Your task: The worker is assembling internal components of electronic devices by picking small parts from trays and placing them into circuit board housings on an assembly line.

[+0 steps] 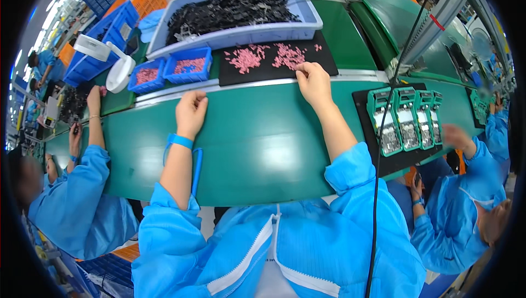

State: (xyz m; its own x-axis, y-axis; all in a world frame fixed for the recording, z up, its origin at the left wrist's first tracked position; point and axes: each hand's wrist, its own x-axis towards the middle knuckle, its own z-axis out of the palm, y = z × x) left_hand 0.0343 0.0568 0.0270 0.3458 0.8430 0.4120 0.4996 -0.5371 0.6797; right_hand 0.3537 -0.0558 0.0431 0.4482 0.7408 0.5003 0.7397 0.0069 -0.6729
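Observation:
My left hand (192, 114) hovers over the green bench (246, 133), its fingers curled together. Whatever is in it, if anything, is hidden. A blue wrist strap (180, 141) with a coiled cord circles that wrist. At the front edge of a black mat (323, 59), my right hand (314, 84) has its thumb and fingers pinched together. Its fingertips are beside a pile of small pink pieces (289, 56); anything between them is too small to make out. Another pile of pink pieces (245, 58) lies further left on the mat.
Two small blue trays (190, 79) of pink pieces stand left of the mat. Behind is a large bin (235, 38) of black parts. Green-framed units (408, 120) lie at right, crossed by a hanging black cable (378, 177). Co-workers sit on both sides.

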